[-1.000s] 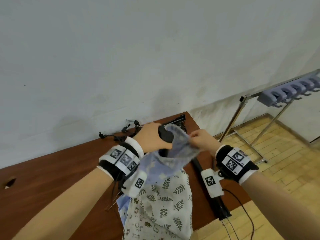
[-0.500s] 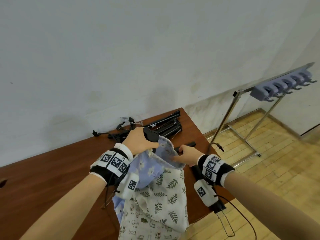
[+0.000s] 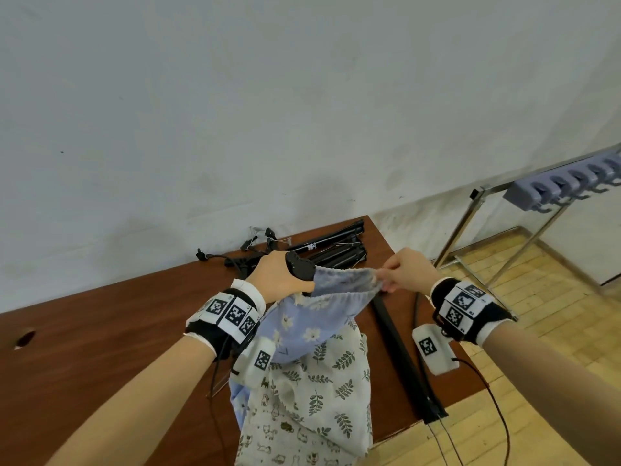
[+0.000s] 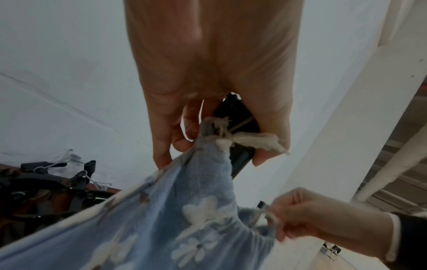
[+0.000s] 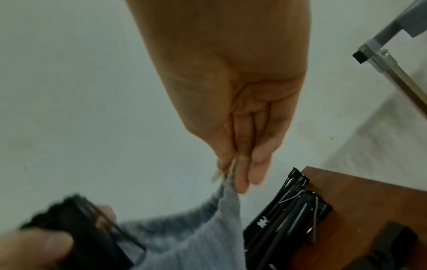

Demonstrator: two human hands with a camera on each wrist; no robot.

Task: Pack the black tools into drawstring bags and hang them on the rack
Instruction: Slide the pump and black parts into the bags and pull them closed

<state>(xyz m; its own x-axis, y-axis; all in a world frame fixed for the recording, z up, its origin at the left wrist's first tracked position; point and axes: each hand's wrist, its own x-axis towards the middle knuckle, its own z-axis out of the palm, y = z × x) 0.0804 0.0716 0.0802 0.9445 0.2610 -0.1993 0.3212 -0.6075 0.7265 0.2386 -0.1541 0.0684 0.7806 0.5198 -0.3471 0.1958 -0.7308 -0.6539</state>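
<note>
My left hand (image 3: pixel 285 280) grips a black tool (image 3: pixel 300 268) together with the near-left rim of a blue flowered drawstring bag (image 3: pixel 319 317), above the table. In the left wrist view the fingers (image 4: pixel 166 146) curl round the black tool (image 4: pixel 240 117) and the frayed white drawstring (image 4: pixel 251 140). My right hand (image 3: pixel 391 280) pinches the opposite rim, so the bag's mouth is stretched wide. The right wrist view shows its fingertips (image 5: pixel 242 175) clamped on the blue cloth (image 5: pixel 221 219). How deep the tool reaches into the bag is hidden.
A leaf-print bag (image 3: pixel 332 381) hangs below the blue one. More black tools (image 3: pixel 332 250) lie piled at the brown table's (image 3: pixel 100 348) far corner by the wall. A long black bar (image 3: pixel 400 351) lies along its right side. The metal rack (image 3: pixel 470 213) with grey hooks (image 3: pixel 564 186) stands right.
My right hand has drawn the bag's rim away to the right, so the mouth went from bunched to stretched wide. My left hand keeps hold of the black tool and the rim.
</note>
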